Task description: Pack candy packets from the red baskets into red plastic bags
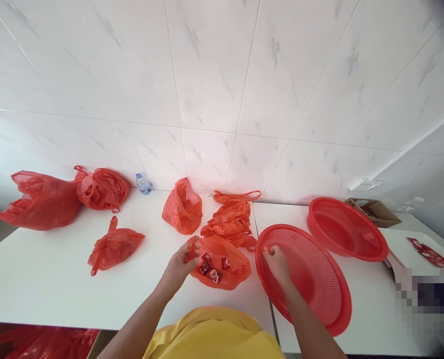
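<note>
Item, the open bag (pixel 239 276): thin red plastic, crinkled and half see-through, its mouth spread wide on the white table (pixel 50 279); inside it lie a few small packets (pixel 214 275), glossy, red and pale, angular in shape.

Item, the left hand (pixel 182 258), at the open bag's left edge; its fingers are curled, with thumb and fingertips near together about a gathered loop of plastic.

Item, the right hand (pixel 278 264), right of the open bag and within the near basket (pixel 329 279); its fingers are bent, an orange scrap at their tips (we cannot tell what it is, nor whether they have closed on it).

Progress, as we judge it: partway; the open bag has some packets in it and is not yet closed; we cannot tell how many are left.

Also listed: behind the open bag, a crumpled bag (pixel 229 219), limp and wrinkled; behind and left of it, a standing bag (pixel 182 212), puffed and peaked; further left, a small bag (pixel 117 249), slumped and pointed; beyond the near basket, a far basket (pixel 341 227), round, smooth-rimmed, rigid plastic.
</note>
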Motion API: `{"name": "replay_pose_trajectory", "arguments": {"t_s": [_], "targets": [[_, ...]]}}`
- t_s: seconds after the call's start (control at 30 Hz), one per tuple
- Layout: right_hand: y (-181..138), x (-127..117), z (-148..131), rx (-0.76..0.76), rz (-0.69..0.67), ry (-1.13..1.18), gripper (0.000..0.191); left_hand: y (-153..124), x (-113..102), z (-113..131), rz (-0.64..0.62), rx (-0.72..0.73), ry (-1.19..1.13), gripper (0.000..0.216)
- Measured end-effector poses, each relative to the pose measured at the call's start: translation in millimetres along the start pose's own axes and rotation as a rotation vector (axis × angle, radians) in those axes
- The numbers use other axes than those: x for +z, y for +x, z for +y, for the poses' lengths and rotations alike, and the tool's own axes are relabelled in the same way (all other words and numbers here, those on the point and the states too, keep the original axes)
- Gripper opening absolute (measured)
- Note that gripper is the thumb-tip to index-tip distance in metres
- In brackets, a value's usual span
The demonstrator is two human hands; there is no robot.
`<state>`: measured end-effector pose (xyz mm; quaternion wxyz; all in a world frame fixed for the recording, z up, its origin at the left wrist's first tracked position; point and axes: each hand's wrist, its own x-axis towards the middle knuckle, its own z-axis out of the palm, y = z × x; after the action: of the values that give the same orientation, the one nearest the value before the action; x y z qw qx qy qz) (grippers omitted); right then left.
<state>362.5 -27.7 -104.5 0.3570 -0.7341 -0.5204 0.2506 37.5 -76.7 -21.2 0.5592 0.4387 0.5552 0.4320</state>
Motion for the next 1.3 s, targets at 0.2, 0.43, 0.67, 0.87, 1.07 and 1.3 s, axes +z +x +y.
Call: {"name": "replay_pose_trajectory", "arguments": {"t_s": [0.2, 0.43, 0.67, 0.87, 1.07, 1.3], "targets": [[-36, 12, -82, -0.269, -0.208, 0.080, 0.022, 0, 0, 4, 0.006, 0.012, -0.005, 0.052], [-67, 46, -119, -0.348, -0.372, 0.027, 0.015, -3, -8, -1, -0.033, 0.034, -0.039, 0.055], [-72, 46, -101, -0.334, -0.456, -0.051, 0.014, -8, -25, -11, -0.025, 0.013, 0.000, 0.051], [-82, 52, -85, -0.489, -0.349, -0.254, 0.024, -5, -37, -15, -0.040, 0.021, 0.059, 0.046], [-94, 60, -69, -0.487, -0.232, -0.546, 0.034, -2, -52, -21, -0.034, 0.031, 0.132, 0.040], [-112, 65, -66, -0.336, -0.180, -0.453, 0.045, -2, -67, -28, -0.085, 0.039, 0.106, 0.029]]}}
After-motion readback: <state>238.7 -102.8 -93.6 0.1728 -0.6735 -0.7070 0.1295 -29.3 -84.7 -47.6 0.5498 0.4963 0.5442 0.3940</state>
